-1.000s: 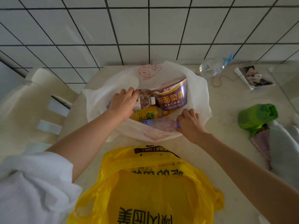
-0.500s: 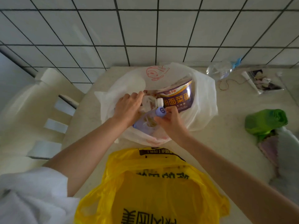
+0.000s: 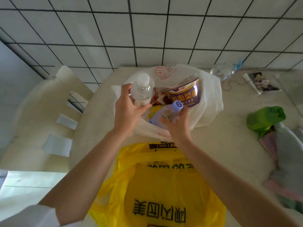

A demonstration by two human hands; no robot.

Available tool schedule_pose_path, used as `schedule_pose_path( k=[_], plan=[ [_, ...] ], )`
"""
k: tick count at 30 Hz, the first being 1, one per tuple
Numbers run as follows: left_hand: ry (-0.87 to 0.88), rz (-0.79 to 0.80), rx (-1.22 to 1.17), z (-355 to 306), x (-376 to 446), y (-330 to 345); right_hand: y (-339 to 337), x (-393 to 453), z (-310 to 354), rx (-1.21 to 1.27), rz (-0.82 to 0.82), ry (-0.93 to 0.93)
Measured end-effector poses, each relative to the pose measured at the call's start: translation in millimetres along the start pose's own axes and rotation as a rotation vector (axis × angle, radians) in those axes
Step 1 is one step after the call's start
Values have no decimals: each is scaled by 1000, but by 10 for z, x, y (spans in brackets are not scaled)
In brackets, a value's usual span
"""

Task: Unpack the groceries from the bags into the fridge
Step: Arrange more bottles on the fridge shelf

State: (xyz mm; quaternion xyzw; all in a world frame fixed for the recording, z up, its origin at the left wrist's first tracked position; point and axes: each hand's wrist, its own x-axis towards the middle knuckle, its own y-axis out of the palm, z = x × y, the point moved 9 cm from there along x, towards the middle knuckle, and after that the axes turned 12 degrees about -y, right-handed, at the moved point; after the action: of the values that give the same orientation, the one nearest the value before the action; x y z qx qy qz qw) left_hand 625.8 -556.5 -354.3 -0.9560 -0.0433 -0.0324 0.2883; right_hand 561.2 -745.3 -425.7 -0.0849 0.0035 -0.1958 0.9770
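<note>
A white plastic bag [image 3: 208, 102] lies open on the table's far side. My left hand [image 3: 127, 110] grips a clear bottle with a white cap [image 3: 141, 90], raised above the bag's left rim. My right hand [image 3: 177, 126] holds a bottle with a pale purple cap [image 3: 165, 113] upright over the bag's near edge. Inside the bag sit a purple instant noodle bowl [image 3: 186, 94], a red packet [image 3: 161, 97] and something yellow [image 3: 155, 110], mostly hidden. A yellow bag [image 3: 164, 185] with black print lies nearest me.
A beige table [image 3: 229, 128] stands against a white tiled wall [image 3: 147, 33]. A clear water bottle [image 3: 223, 72], a red string and a printed packet [image 3: 262, 82] lie at the back right. A green bag [image 3: 265, 118] and cloths are on the right. A white chair [image 3: 49, 112] stands left.
Both hands have lifted their bottles up out of the white bag. The white-capped bottle now stands clear above the rim, and the purple-capped one has turned upright.
</note>
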Motion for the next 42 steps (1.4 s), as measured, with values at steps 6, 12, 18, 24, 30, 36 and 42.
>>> schedule_pose_path(
  k=[6, 12, 18, 24, 30, 36, 42],
  plan=[
    [-23, -49, -214, -267, -575, -527, -503, -526, 730, 120, -119, -121],
    [-87, -36, -291, -300, -1310, -959, -717, -1338, 1271, -26, -107, -244],
    [-183, 11, -255, 0, -2152, -1209, -607, -2226, 1210, -23, 32, -196],
    [-344, -79, -182, 507, -3188, -1493, -489, -2941, 1001, -48, 192, -148],
    [-574, -226, -188, 996, -4347, -1774, -196, -3541, 842, -116, 444, -175],
    [-707, -417, -190, 1281, -5385, -2218, 196, -4220, 788, -67, 681, -204],
    [-833, -645, -228, 1551, -6305, -2736, 677, -5032, 902, -84, 922, -271]
  ],
)
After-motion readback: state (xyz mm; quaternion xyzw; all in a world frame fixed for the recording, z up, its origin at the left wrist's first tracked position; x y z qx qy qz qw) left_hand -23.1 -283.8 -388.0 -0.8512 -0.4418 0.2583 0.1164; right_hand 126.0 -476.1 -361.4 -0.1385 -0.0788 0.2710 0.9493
